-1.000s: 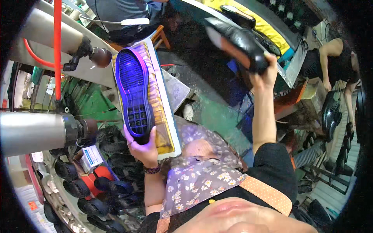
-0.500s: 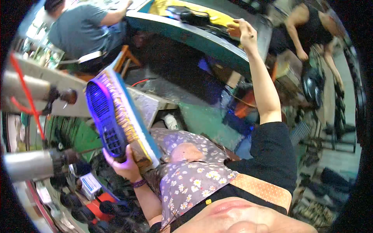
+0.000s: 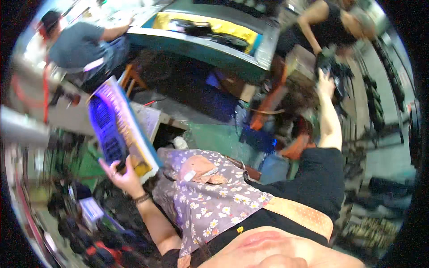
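A shoe sole, lit blue-purple with a ridged tread, lies slanted against a long worn bench edge with a pale blue side. My left hand grips its lower end, thumb on one side and fingers on the other. My right arm stretches far to the right. There my right hand, fingers extended, is at a black shoe, close to a co-worker's hand. Blur hides whether my fingers touch the shoe.
A worktable with a yellow-lined channel holding black shoes runs across the far side. One co-worker sits far left, another bends far right. Shoe racks line the right. A white box sits lower left.
My right hand has swung right, from above the yellow channel to the black shoe by the co-worker. The view has shifted. My left hand stays at the sole's lower end.
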A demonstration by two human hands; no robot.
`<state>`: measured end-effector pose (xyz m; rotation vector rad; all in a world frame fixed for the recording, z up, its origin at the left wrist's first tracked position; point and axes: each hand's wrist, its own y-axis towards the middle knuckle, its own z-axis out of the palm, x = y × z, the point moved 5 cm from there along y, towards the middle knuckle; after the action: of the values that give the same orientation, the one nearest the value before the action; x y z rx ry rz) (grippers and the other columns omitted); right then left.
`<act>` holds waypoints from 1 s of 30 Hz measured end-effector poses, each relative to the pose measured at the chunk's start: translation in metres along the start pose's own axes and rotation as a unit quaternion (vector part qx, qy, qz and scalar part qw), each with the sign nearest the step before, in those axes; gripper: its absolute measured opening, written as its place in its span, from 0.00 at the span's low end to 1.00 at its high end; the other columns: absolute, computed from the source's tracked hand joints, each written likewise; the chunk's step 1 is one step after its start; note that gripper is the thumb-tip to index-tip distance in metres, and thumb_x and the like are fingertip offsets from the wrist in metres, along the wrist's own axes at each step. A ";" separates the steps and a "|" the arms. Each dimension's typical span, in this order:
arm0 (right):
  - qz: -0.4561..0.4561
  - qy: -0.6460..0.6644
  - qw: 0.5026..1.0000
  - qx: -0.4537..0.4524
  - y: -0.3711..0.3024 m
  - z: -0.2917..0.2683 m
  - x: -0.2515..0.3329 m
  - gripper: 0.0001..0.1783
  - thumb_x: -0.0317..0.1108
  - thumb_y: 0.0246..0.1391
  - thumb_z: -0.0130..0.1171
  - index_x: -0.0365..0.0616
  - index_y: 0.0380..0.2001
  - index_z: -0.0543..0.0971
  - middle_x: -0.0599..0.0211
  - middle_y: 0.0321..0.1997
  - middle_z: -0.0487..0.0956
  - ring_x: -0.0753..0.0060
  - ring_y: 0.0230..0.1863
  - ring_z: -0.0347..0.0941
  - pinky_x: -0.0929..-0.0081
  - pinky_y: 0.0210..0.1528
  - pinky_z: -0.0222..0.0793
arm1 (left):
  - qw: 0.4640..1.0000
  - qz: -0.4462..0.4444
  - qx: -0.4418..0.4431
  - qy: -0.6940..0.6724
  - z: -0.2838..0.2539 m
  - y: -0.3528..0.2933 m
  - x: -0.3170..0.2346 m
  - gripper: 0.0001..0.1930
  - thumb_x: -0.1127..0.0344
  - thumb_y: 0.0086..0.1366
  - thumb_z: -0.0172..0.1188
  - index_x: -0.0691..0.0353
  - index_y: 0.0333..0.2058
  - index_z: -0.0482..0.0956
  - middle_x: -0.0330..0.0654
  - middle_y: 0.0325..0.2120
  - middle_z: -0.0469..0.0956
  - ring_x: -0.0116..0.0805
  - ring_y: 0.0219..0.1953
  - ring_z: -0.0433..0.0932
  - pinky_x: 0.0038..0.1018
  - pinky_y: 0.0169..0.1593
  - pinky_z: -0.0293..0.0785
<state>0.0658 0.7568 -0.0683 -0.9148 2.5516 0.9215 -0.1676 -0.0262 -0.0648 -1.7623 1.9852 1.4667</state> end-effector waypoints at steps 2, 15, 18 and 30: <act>-0.069 0.049 0.996 0.031 0.019 0.010 0.001 0.28 0.29 0.55 0.45 0.62 0.59 0.70 0.62 0.51 0.77 0.49 0.38 0.77 0.57 0.38 0.76 | 0.998 -0.044 0.024 -0.029 0.003 -0.006 -0.012 0.21 0.64 0.52 0.72 0.64 0.41 0.73 0.58 0.65 0.57 0.50 0.67 0.57 0.38 0.68 0.52; -0.164 0.703 0.691 -0.028 0.004 -0.214 0.111 0.19 0.31 0.65 0.47 0.37 0.56 0.70 0.59 0.59 0.73 0.64 0.61 0.66 0.67 0.64 0.59 | 0.939 0.281 0.081 -0.180 0.039 -0.023 -0.170 0.40 0.55 0.51 0.70 0.55 0.62 0.64 0.57 0.68 0.49 0.55 0.70 0.48 0.44 0.70 0.45; -0.156 0.803 0.558 0.140 -0.052 -0.334 0.182 0.20 0.34 0.58 0.49 0.38 0.52 0.73 0.54 0.57 0.74 0.63 0.59 0.68 0.69 0.62 0.59 | 0.924 0.341 0.146 -0.091 0.041 -0.035 -0.216 0.46 0.47 0.49 0.67 0.52 0.65 0.59 0.56 0.68 0.49 0.54 0.70 0.47 0.51 0.69 0.44; -0.487 0.786 0.186 0.333 -0.182 -0.460 0.362 0.49 0.43 0.42 0.74 0.38 0.64 0.62 0.56 0.65 0.67 0.65 0.66 0.60 0.66 0.65 0.57 | 0.625 -0.340 0.056 -0.701 -0.012 -0.008 -0.076 0.33 0.36 0.64 0.49 0.64 0.50 0.74 0.46 0.43 0.80 0.42 0.43 0.80 0.38 0.49 0.77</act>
<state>-0.1114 0.1788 0.0324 1.7458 -0.5677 1.3904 -0.1306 0.0202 -0.0147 -0.5441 0.4480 1.4623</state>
